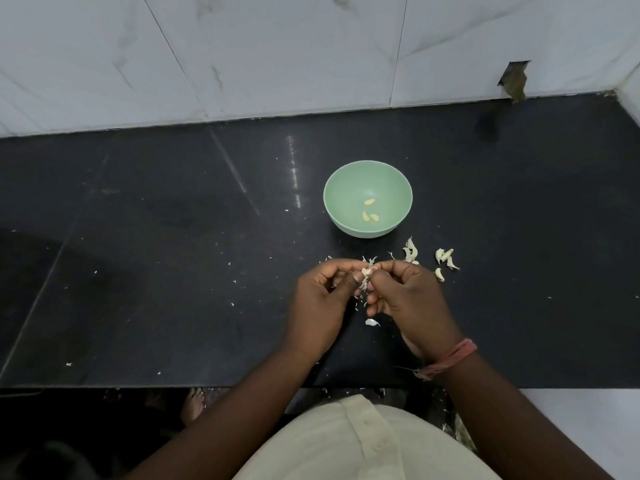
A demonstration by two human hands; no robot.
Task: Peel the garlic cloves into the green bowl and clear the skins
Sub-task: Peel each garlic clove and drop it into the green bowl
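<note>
Black stone countertop (173, 209) is seen against a white marble-look tiled wall (277, 46); pale skin flecks are scattered over the dark surface.

A garlic clove (365, 274) is pinched between both hands just above the counter, on the near side of the green bowl (334, 188). The left hand (320, 299) is curled round the clove from the left, thumb on it; the right hand (403, 292) is curled too, with its fingertips (372, 308) nipping at the loose skin. Neither hand is spread.

Step judged: skin being pulled off the held clove. It is best done with the clove held steady by the left thumb and the papery skin lifted at the tip end and stripped in long pieces, not crumbled, so fewer flecks need clearing later. The work should be kept low over the counter so the skins drop in one patch. Once bare, the clove should be dropped into the bowl, which is near and straight ahead.

Counts:
- green bowl: one
- peeled cloves (370, 211) in bowl: three
- clove in hand: one
- unpeeled cloves (445, 258) on counter right of the hands: about four or five in two loose clusters; exact number cannot be told, some may be husks
- larger skin piece (371, 322) between the wrists: one
- wrist thread (448, 360) on right wrist: one

Task judged under halfway; skins not yet cleared.
</note>
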